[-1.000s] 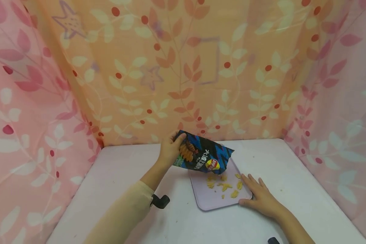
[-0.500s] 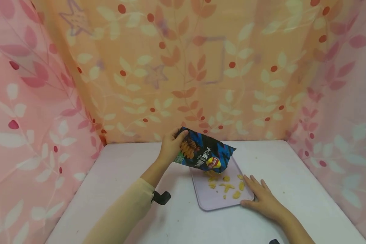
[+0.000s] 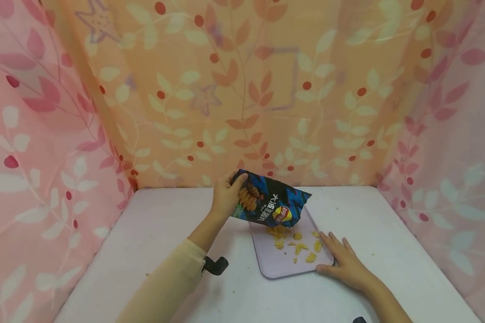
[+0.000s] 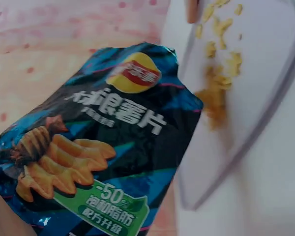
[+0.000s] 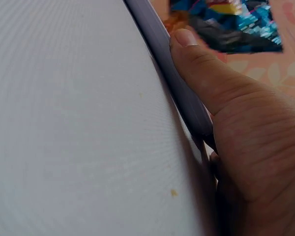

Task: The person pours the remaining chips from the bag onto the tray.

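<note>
My left hand (image 3: 225, 196) pinches the end of a blue and black potato chip bag (image 3: 271, 202), thumb across its front. The bag is tilted over a pale purple tray (image 3: 275, 264), its mouth low at the right. In the left wrist view, blurred chips (image 4: 214, 105) show below the bag's mouth, with several yellow chips (image 4: 221, 27) on the tray. At the tray's near right corner rests my right hand (image 3: 347, 264), thumb at the near edge and fingers along the right side. The right wrist view has the thumb (image 5: 201, 64) against the tray's rim (image 5: 179, 93).
The tray lies on a white table (image 3: 178, 224) dotted with a few small crumbs (image 5: 174, 192). Patterned curtains stand around it: orange at the back (image 3: 234, 98), pink at the left (image 3: 36, 134) and right (image 3: 460, 134). A black wrist camera (image 3: 216, 266) sits at my left wrist.
More chips lie in a heap under the bag's mouth than one second ago. The bag is still tilted in my left hand, and my right hand stays at the tray's corner.
</note>
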Action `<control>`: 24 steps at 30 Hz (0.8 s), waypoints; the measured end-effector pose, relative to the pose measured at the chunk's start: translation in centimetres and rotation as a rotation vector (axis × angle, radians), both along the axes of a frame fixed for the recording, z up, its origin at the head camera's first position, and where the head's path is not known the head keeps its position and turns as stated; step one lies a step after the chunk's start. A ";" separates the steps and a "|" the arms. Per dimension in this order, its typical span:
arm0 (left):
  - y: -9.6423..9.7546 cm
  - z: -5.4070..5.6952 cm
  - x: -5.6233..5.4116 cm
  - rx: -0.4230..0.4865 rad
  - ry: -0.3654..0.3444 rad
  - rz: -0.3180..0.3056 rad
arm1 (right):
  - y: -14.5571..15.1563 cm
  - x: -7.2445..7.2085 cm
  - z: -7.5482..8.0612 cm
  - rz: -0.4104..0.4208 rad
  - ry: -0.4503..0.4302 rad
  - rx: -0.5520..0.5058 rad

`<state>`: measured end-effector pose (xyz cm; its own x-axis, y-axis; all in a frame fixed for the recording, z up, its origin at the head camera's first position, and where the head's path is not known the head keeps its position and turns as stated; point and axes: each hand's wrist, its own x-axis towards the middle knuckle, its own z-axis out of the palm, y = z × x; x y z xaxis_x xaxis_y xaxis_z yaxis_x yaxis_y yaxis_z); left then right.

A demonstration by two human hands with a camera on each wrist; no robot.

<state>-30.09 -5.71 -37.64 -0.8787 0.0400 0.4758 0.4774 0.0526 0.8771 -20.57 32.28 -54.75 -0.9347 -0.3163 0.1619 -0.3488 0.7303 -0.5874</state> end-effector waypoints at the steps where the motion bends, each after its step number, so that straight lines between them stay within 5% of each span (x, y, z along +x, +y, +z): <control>1: 0.1 0.0 0.1 0.004 0.009 0.016 | 0.0 0.0 0.0 -0.001 -0.004 0.005; 8: 0.4 -0.1 0.1 -0.002 0.013 -0.004 | 0.0 -0.1 0.3 -0.009 -0.012 0.002; 13: 0.3 0.8 0.2 0.056 0.077 0.045 | 0.1 -0.3 0.5 -0.002 0.003 0.012; 20: 0.1 -0.9 0.0 -0.032 -0.038 0.044 | 0.1 0.0 0.0 -0.020 -0.038 0.001; 24: -0.5 -0.4 -1.0 0.000 0.044 0.076 | 0.1 -0.2 -0.2 -0.023 -0.031 0.000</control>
